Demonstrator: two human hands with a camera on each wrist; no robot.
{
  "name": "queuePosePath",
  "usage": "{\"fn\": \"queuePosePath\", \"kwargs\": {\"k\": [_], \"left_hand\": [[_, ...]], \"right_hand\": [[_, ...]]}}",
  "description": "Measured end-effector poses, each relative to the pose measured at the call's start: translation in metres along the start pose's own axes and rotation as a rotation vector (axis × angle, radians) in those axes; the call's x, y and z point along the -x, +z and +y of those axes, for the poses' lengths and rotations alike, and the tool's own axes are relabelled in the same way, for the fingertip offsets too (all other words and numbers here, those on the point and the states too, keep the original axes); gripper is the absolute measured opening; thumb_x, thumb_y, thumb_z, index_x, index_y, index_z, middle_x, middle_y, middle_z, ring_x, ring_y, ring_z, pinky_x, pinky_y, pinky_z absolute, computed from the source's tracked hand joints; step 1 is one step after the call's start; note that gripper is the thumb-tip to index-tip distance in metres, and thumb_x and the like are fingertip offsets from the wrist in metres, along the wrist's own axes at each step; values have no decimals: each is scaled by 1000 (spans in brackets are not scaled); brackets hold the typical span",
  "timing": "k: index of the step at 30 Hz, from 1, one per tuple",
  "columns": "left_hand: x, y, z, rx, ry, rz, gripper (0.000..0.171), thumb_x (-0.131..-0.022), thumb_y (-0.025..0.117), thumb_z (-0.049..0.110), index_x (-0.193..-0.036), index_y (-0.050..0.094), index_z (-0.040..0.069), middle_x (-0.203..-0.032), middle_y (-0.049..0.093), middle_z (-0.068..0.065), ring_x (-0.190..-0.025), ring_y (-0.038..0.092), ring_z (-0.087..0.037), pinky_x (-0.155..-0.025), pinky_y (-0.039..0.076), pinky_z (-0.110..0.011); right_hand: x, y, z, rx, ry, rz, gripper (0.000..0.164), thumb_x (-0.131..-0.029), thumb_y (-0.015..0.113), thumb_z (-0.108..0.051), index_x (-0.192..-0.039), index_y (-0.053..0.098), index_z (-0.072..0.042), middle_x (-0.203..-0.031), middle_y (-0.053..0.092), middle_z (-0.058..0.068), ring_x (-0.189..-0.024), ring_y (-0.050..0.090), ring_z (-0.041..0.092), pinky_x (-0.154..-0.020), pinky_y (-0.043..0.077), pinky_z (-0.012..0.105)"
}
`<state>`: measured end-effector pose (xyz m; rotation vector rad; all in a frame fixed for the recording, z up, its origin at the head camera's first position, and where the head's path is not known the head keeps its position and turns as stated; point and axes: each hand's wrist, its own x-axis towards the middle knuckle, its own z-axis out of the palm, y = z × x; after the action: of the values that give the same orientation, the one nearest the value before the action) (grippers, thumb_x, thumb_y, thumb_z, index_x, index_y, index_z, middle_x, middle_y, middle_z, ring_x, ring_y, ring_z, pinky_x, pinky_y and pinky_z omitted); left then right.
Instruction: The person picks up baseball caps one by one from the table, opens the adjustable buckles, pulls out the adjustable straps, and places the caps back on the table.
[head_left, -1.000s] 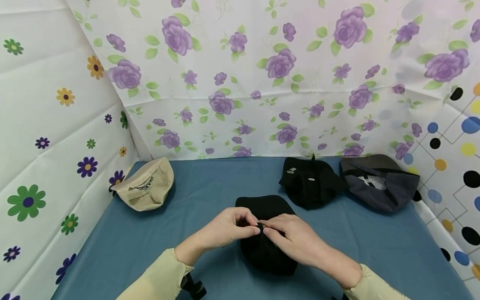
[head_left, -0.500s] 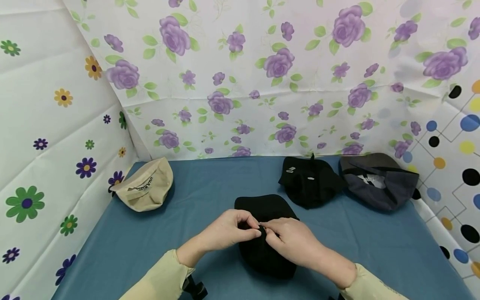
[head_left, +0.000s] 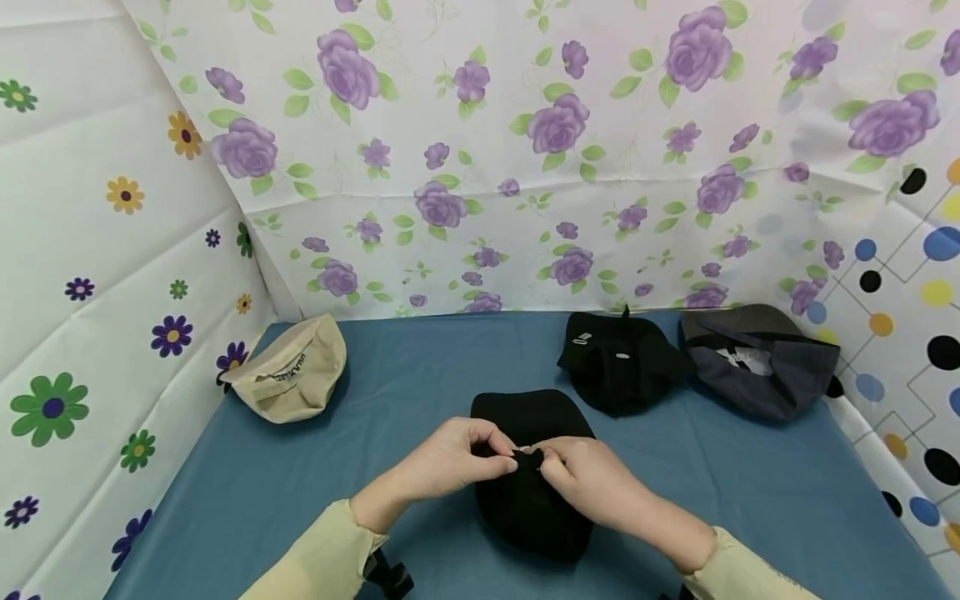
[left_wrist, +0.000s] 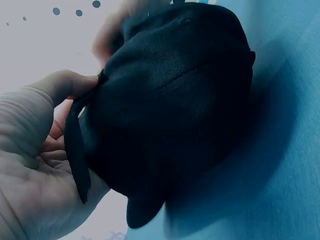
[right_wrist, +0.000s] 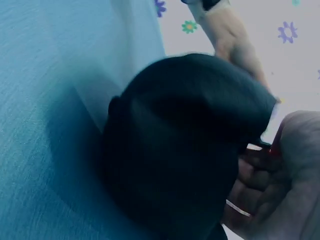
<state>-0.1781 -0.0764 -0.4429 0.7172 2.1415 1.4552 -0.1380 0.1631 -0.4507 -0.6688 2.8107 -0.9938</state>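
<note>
A black cap [head_left: 534, 521] lies on the blue cloth in front of me, its brim [head_left: 525, 412] pointing away. My left hand [head_left: 457, 457] pinches the cap's strap between thumb and fingertips. A loose end of that black strap [left_wrist: 76, 150] hangs down by the left palm in the left wrist view. Close beside it, my right hand [head_left: 592, 477] pinches the strap from the other side. In the right wrist view the right fingers [right_wrist: 250, 175] are curled beside the cap [right_wrist: 175, 150]. The fingertips partly hide the strap's joint.
A beige cap [head_left: 292, 371] lies at the back left. At the back right are a black cap with small metal pieces [head_left: 622, 367] and a dark grey cap [head_left: 761, 367]. Patterned sheets [head_left: 450, 167] rise behind and beside the blue-covered table [head_left: 420, 358].
The right hand's fingertips have drawn slightly to the right from the left's, and a bit of black strap now shows between them. The left hand keeps its pinch.
</note>
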Motion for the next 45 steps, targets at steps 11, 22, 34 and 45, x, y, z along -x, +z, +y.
{"fn": "queuePosePath", "kwargs": {"k": [11,22,34,45], "left_hand": [[2,-7,-4,62,1,-42,8,-97,72,19,-96,73,11,-111,71,0,-103,63,-18,-81,51,-29],[7,-15,0,62,-5,-34,5,-99,69,19,-101,72,15,-111,69,-1,-91,62,-18,-73,48,-29],[11,-24,5,-123,22,-70,5,-101,64,18,-98,67,15,-112,66,4,-90,60,-14,-76,48,-31],[15,-8,0,-326,91,-29,34,-94,76,38,-122,61,25,-116,60,14,-103,58,-6,-90,50,-31]], "right_hand": [[3,-8,7,-323,56,-18,28,-109,49,-23,-103,74,-32,-101,66,-9,-76,56,14,-69,46,30],[3,-15,11,-365,69,-82,20,-108,54,-38,-111,73,-35,-115,67,-13,-104,59,14,-87,49,36],[0,-11,5,-401,112,-70,10,-103,64,-31,-100,70,-24,-79,52,3,-64,46,15,-59,41,31],[0,-7,6,-470,128,-91,9,-103,64,-28,-101,70,-21,-79,50,2,-65,45,15,-59,38,29]]}}
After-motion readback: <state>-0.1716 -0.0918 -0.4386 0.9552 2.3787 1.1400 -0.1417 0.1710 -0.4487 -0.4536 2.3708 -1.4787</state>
